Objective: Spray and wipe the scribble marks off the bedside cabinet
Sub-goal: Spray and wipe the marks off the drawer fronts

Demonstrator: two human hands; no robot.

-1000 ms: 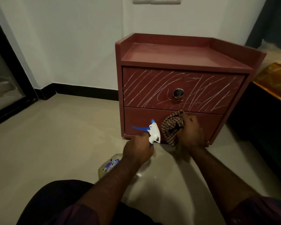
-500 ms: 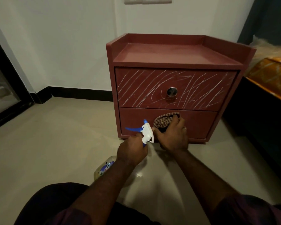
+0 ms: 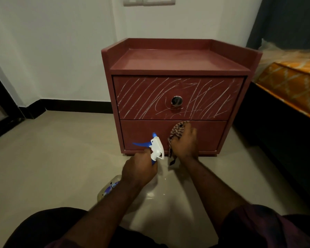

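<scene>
A dark red bedside cabinet (image 3: 179, 63) stands against the white wall. White scribble marks (image 3: 145, 97) cover its upper drawer front around a round metal knob (image 3: 176, 101). The lower drawer front (image 3: 141, 133) looks plain. My left hand (image 3: 139, 169) grips the neck of a spray bottle (image 3: 157, 147) with a white head and blue trigger; its clear body (image 3: 108, 190) lies low behind my wrist. My right hand (image 3: 184, 142) presses a checked brown cloth (image 3: 176, 133) against the lower drawer, just under the upper drawer's edge.
A bed with an orange patterned mattress (image 3: 293, 83) on a dark frame stands close on the right. A dark door frame (image 3: 0, 104) runs along the left. Pale floor tiles (image 3: 52, 149) spread in front of the cabinet. My knees fill the bottom edge.
My right hand has shifted the cloth across the lower drawer, down and left, then back up to the right. The left hand keeps hold of the spray bottle. The camera view drifted.
</scene>
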